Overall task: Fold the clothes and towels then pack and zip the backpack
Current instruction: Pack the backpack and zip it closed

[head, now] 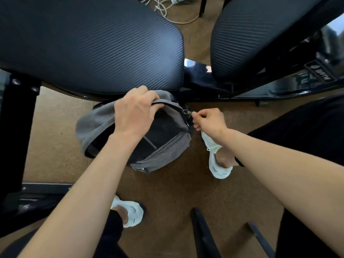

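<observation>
- Head view: grey backpack [134, 138] is standing on the brown floor [55, 142], its top tucked just under the rounded edge of the left table [93, 43]
- Left hand [135, 110] is gripping the upper rim of the main opening, fingers [149, 97] curled over the fabric; right hand [210, 121] is pinching the zip pull [186, 111] at the bag's right corner, fingertips clamped together on it
- Opening is gaping dark; what is inside cannot be told
- Judged step: working the main zip, probably closing it
- For a clean run, the left hand should be pulling the rim taut and away from the slider, so both rows of teeth are lying straight; the right should be drawing along the track, not outward; any loose lining or cloth is worth tucking in ahead of the slider
- Edges: the table edge is overhanging the bag's top, so knuckles are risking a knock there; the gap between the left table and the right table [260, 34] is narrow
- A white shoe [217, 161] is just beside the bag on the right, under the right wrist; a black table leg [16, 127] is standing well apart on the left
- Open room is lying toward the person, over bare floor; sliding the bag that way looks the easier option
</observation>
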`<state>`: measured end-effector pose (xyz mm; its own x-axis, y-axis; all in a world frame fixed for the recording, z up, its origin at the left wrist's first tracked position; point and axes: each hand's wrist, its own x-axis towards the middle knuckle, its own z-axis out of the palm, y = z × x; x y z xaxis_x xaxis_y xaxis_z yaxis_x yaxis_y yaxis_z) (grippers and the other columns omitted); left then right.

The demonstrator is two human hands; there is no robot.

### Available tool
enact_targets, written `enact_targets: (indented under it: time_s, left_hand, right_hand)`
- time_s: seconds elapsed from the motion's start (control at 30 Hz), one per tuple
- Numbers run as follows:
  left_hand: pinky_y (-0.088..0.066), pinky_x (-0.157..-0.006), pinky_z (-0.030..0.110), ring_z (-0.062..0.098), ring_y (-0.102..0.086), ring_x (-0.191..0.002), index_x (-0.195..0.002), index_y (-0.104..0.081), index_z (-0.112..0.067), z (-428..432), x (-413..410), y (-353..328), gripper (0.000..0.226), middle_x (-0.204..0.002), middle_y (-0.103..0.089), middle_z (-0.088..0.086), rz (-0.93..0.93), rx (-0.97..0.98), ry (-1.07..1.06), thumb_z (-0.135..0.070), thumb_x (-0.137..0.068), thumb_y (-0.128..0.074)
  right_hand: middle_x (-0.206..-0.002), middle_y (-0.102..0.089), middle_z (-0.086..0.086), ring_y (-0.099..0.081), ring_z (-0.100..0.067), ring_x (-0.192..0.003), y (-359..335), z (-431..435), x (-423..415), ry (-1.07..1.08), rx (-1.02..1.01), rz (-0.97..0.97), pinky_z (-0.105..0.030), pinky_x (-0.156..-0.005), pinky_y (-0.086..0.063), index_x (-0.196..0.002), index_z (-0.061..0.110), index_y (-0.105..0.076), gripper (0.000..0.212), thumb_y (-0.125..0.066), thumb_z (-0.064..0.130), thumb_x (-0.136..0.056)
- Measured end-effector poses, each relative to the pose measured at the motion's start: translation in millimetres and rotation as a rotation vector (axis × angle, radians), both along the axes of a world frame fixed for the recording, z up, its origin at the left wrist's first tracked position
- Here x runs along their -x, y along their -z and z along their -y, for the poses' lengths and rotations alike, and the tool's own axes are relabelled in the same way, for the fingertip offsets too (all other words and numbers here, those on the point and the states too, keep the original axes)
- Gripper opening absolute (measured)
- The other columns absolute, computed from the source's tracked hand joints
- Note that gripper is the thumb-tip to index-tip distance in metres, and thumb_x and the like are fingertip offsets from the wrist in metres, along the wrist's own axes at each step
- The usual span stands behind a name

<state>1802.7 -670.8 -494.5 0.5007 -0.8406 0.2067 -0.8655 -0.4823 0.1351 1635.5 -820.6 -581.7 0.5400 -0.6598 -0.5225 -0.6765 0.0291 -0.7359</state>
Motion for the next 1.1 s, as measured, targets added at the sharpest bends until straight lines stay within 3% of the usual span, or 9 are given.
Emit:
enact_targets:
  time_s: [0.13,0.33,0.47,0.57,0.73,0.83,0.97,1.1]
  left_hand:
    - [-0.035,-0.058,0.036,0.032,-0.064,-0.082,-0.091,-0.072,-0.016,-3,-10,0,0.026,-0.084,-0.063,0.004,-0.003,0.022,-0.048,-0.041,-0.09,-0.072]
    - [-0.032,-0.059,0.033,0.027,-0.064,-0.082,-0.093,-0.073,-0.017,-13,-10,0,0.025,-0.085,-0.064,0.002,0.008,0.038,-0.068,-0.042,-0.092,-0.07]
    - [-0.039,-0.058,0.036,0.026,-0.064,-0.086,-0.099,-0.071,-0.019,-13,-5,-2,0.025,-0.089,-0.065,0.002,0.009,0.044,-0.084,-0.042,-0.092,-0.069]
    - [-0.041,-0.06,0.036,0.025,-0.063,-0.086,-0.104,-0.068,-0.018,-9,0,-2,0.024,-0.092,-0.065,0.002,0.02,0.047,-0.052,-0.04,-0.093,-0.067]
    - [-0.036,-0.066,0.038,0.028,-0.06,-0.073,-0.086,-0.064,-0.017,-1,15,8,0.028,-0.079,-0.063,0.004,0.135,-0.024,-0.2,-0.044,-0.084,-0.062]
    - [-0.034,-0.071,0.041,0.028,-0.058,-0.073,-0.078,-0.06,-0.016,3,20,14,0.041,-0.075,-0.061,0.003,0.165,-0.097,-0.249,-0.057,-0.081,-0.06]
    - [-0.034,-0.073,0.042,0.029,-0.055,-0.077,-0.08,-0.058,-0.017,5,17,17,0.031,-0.078,-0.059,0.003,0.136,-0.113,-0.228,-0.047,-0.074,-0.06]
    - [-0.038,-0.073,0.042,0.03,-0.053,-0.084,-0.086,-0.056,-0.018,-5,7,16,0.028,-0.086,-0.056,0.005,0.061,-0.092,-0.115,-0.041,-0.07,-0.059]
  right_hand:
    - [-0.078,-0.074,-0.01,-0.07,-0.021,-0.068,35,0,0,0.025,-0.102,-0.165,-0.029,-0.064,-0.059,-0.084,0.008,-0.074,0.032,-0.061,0.033,-0.101]
    - [-0.077,-0.073,-0.006,-0.072,-0.026,-0.076,76,-8,-7,0.005,-0.085,-0.329,-0.048,-0.082,-0.061,-0.081,0.015,-0.072,0.037,-0.058,0.043,-0.1]
    - [-0.093,-0.065,-0.003,-0.063,-0.027,-0.088,56,-23,-2,0.132,0.072,-0.351,-0.04,-0.079,-0.053,-0.109,0.011,-0.06,0.035,-0.056,0.044,-0.1]
    - [-0.097,-0.057,-0.003,-0.058,-0.029,-0.091,49,-56,16,0.227,0.018,-0.308,-0.041,-0.08,-0.049,-0.117,0.014,-0.047,0.028,-0.058,0.034,-0.101]
    - [-0.105,-0.063,-0.001,-0.063,-0.024,-0.096,60,-93,26,0.073,-0.036,-0.205,-0.042,-0.084,-0.054,-0.119,0.02,-0.051,0.023,-0.06,0.028,-0.1]
    - [-0.097,-0.064,0.0,-0.063,-0.024,-0.091,56,-96,25,0.061,0.035,-0.185,-0.043,-0.082,-0.055,-0.109,0.023,-0.055,0.01,-0.056,0.029,-0.101]
    - [-0.09,-0.067,-0.002,-0.064,-0.026,-0.084,46,-94,19,0.014,0.176,-0.123,-0.043,-0.077,-0.055,-0.102,0.023,-0.058,0.008,-0.055,0.029,-0.101]
    - [-0.125,-0.064,-0.007,-0.057,-0.027,-0.117,53,-83,3,-0.144,0.153,-0.033,-0.04,-0.097,-0.05,-0.129,0.017,-0.06,0.03,-0.053,0.016,-0.1]
